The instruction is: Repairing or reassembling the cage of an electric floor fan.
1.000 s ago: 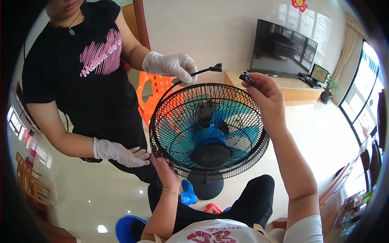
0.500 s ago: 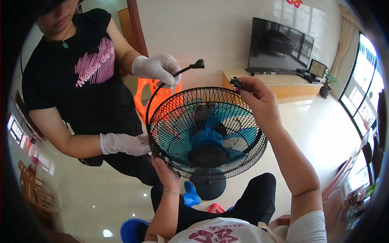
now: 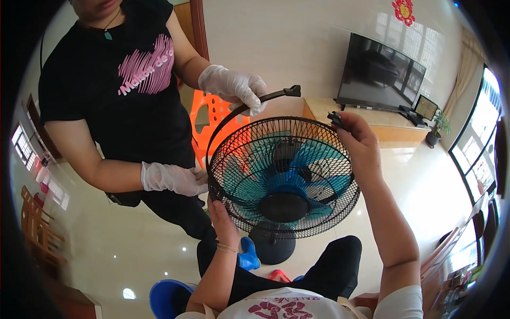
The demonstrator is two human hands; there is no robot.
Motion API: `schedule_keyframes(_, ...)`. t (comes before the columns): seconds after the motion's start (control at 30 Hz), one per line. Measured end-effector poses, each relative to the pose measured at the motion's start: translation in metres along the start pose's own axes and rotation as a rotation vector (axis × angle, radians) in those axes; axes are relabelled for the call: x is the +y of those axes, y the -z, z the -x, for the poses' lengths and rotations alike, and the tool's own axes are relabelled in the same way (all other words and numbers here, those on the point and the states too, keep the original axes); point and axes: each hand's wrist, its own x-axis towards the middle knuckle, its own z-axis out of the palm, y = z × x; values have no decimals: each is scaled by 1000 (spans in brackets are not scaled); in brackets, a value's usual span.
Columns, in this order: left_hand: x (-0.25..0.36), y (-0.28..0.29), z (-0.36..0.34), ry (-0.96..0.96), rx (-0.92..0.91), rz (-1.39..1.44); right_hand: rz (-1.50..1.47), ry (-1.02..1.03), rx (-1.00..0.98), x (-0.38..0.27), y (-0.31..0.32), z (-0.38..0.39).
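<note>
A round electric fan point(image 3: 284, 206) with a black wire guard and blue blades stands in front of me on its black base point(image 3: 272, 250). My left hand point(image 3: 225, 226) grips the guard's rim at the lower left, its far fingers partly hidden. My right hand point(image 3: 362, 146), fingers closed, pinches a small black clip end point(image 3: 334, 118) above the upper right rim. A black band point(image 3: 217, 133) runs up off the left rim, bent away from the guard. A co-worker's gloved hand point(image 3: 234, 87) holds it near its loose end; their other gloved hand point(image 3: 172, 179) touches the left rim.
An orange plastic chair point(image 3: 202, 125) stands behind the fan. Beyond lies a wooden TV cabinet point(image 3: 372, 123) with a television point(image 3: 380, 72). A blue bucket point(image 3: 169, 297) sits on the floor at lower left, and a blue boot point(image 3: 248, 255) shows beside the fan base.
The whole scene has shifted rightward in view. The co-worker's band end sits a little closer to the clip in my right hand. Both my hands keep their holds.
</note>
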Motion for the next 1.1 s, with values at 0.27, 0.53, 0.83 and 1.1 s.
schedule_keyframes(0.27,4,-7,1,29,-26,-76,62,-58,-2,3,12,1)
schedule_keyframes(0.53,2,-5,-12,-52,-37,-49,22,-43,36,-2,13,1)
schedule_keyframes(0.83,11,-8,-13,-107,-28,-98,21,-33,64,1,11,3)
schedule_keyframes(1.1,10,-19,-7,-53,0,-49,36,19,58,4,23,-3)
